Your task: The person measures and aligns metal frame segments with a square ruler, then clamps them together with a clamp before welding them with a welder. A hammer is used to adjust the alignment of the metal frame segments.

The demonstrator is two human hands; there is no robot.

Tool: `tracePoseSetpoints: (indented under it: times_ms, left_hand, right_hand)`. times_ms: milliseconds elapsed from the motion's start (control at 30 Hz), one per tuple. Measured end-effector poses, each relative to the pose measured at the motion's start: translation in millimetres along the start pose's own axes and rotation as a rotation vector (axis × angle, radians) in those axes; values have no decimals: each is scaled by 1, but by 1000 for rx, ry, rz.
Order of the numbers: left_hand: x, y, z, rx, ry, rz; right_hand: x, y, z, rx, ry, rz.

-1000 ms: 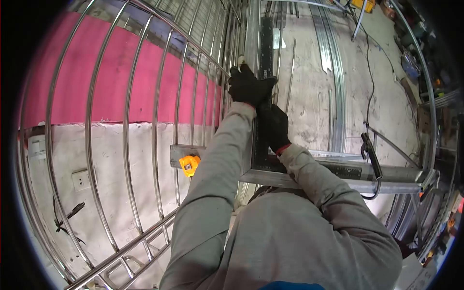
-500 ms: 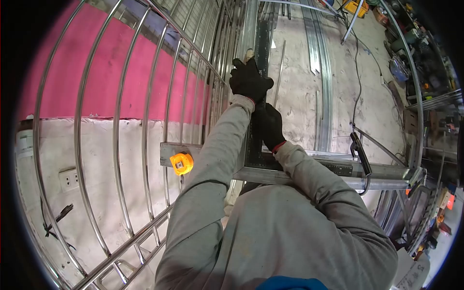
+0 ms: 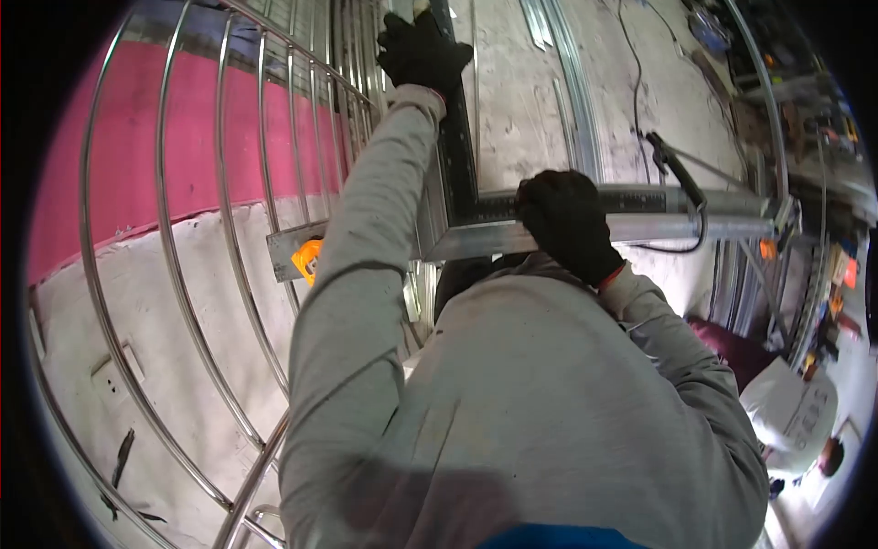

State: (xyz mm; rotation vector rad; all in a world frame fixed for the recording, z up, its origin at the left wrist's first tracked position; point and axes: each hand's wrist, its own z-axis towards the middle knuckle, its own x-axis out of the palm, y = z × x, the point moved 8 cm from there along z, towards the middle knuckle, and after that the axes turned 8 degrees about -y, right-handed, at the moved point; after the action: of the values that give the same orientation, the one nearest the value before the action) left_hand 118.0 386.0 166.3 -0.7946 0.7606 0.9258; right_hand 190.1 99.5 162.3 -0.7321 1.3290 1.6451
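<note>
My left hand (image 3: 425, 57), in a black glove with one pale fingertip, lies with fingers apart at the far end of the long dark arm of a framing square (image 3: 460, 160). That arm lies along a metal tube. My right hand (image 3: 567, 227), also in a black glove, is closed over the square's short marked arm and the front metal tube (image 3: 494, 241); its fingertips are partly hidden. The two tubes meet at a corner between my hands. An orange tape measure (image 3: 308, 260) sits on a flat metal piece (image 3: 277, 256) left of my left sleeve, partly covered by it.
Shiny barred railing (image 3: 224, 174) stands on my left before a pink and white wall. A black clamp-like holder with a cable (image 3: 677, 169) rests on the tube at right. Long metal strips (image 3: 572, 82) lie beyond. Another person (image 3: 791, 412) is at the lower right edge.
My right hand has moved from the square's long arm back toward me, onto its short arm at the front tube. My left hand stays on the long arm. The view has shifted.
</note>
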Motion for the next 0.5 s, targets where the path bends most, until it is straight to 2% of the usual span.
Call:
tracePoseSetpoints:
  times_ms: [33,100,167,200,267,300,333,400,500]
  left_hand:
    - [-6,-8,1,48,-213,-20]
    - [-18,-13,-1,90,-428,-42]
    - [-17,-25,-1,330,-368,-8]
    - [-7,-13,8,341,-364,-14]
    - [62,-12,22,569,234,-320]
    - [20,-34,15,821,6,-195]
    - [18,-39,13,1006,-165,-317]
    - [44,-44,10,1366,-96,-438]
    - [82,-40,16,1459,38,-460]
  right_hand:
    - [-13,9,1,-60,-141,-2]
    - [-9,7,-1,-26,-143,-16]
    - [-11,10,-4,-21,-198,-53]
    - [-13,11,-4,-8,-203,-54]
    - [-17,9,-4,14,-217,-23]
    - [-13,4,-3,47,-193,-14]
    - [-14,4,-2,73,-205,-24]
    - [-15,8,-1,72,-228,-93]
    - [-11,5,0,81,-246,-131]
